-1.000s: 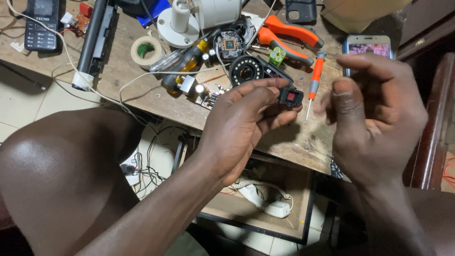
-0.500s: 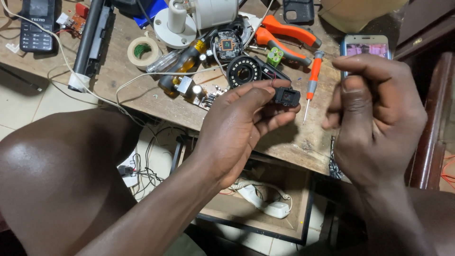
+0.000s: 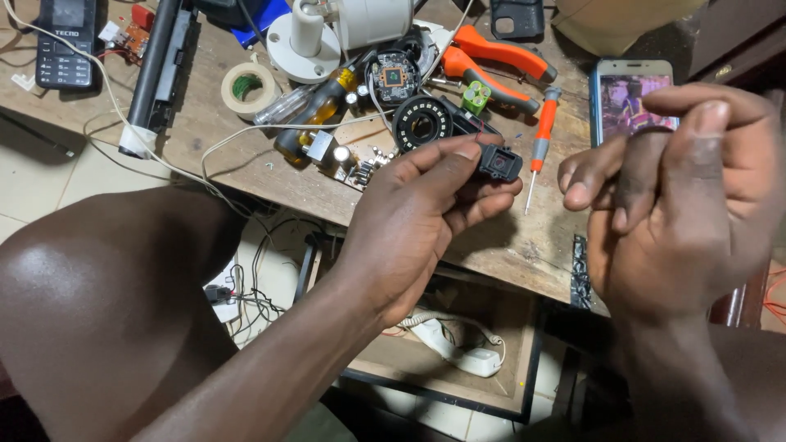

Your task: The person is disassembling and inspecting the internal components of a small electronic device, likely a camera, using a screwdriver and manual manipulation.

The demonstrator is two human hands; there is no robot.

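Note:
My left hand [image 3: 426, 209] pinches a small black camera lens module [image 3: 496, 163] between thumb and fingers, above the near edge of the wooden workbench [image 3: 491, 245]. My right hand [image 3: 679, 196] hovers just right of it, fingers half curled and apart; I see nothing in it. A black ring board of small lights [image 3: 422, 124] lies just behind the module, and a round circuit board [image 3: 393, 78] sits beyond that.
An orange screwdriver [image 3: 540, 139], orange-handled pliers [image 3: 499, 61], a lit smartphone [image 3: 629, 94], a tape roll [image 3: 249, 88], a white camera housing [image 3: 344, 24], a keypad phone [image 3: 67, 42] and white cables [image 3: 164, 164] crowd the bench. A power strip [image 3: 454, 348] lies below.
My right hand has loosened from a tight pinch into a half-open curl and drifted slightly right. My left hand keeps the module and has barely moved.

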